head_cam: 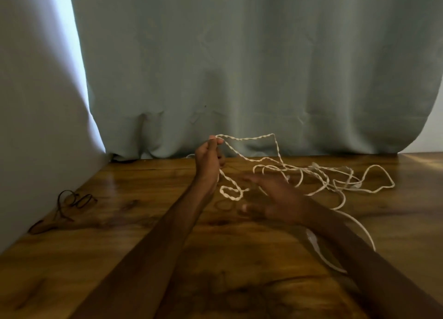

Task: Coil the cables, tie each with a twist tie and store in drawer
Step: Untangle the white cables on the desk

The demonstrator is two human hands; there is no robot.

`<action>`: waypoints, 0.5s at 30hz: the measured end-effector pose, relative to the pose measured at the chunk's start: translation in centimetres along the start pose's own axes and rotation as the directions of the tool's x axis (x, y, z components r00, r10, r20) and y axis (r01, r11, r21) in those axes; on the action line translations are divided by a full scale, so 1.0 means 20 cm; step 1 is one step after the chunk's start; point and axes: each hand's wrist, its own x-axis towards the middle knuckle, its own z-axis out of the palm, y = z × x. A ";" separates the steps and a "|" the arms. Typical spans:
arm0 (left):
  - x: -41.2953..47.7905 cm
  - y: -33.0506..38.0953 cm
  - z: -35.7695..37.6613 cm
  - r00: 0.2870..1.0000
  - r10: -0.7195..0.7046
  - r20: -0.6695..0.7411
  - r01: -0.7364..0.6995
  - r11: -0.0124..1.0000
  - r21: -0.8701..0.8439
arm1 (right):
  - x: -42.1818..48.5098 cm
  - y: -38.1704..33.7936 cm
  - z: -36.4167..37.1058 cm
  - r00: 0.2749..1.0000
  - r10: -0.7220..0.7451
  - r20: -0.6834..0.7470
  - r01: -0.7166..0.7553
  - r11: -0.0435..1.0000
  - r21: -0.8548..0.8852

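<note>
A long white twisted cable point(318, 174) lies in loose tangled loops on the wooden table point(143, 234), right of centre. My left hand point(209, 162) is raised near the curtain and pinches a loop of this cable between thumb and fingers, so a stretch hangs in the air. My right hand point(275, 198), blurred, hovers palm down with fingers spread just above the cable's near loops and holds nothing. Another white cable strand point(359, 225) runs under my right forearm. No drawer shows in this view.
A thin dark cord point(72, 201) lies in loops at the table's left side by the white wall point(36, 126). A grey-green curtain point(239, 66) hangs along the table's far edge.
</note>
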 end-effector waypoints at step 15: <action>0.04 -0.02 -0.07 0.988 0.052 0.146 -0.091 0.958 0.273 | 0.00 0.25 0.04 0.992 -0.107 -0.067 0.099 0.989 -0.115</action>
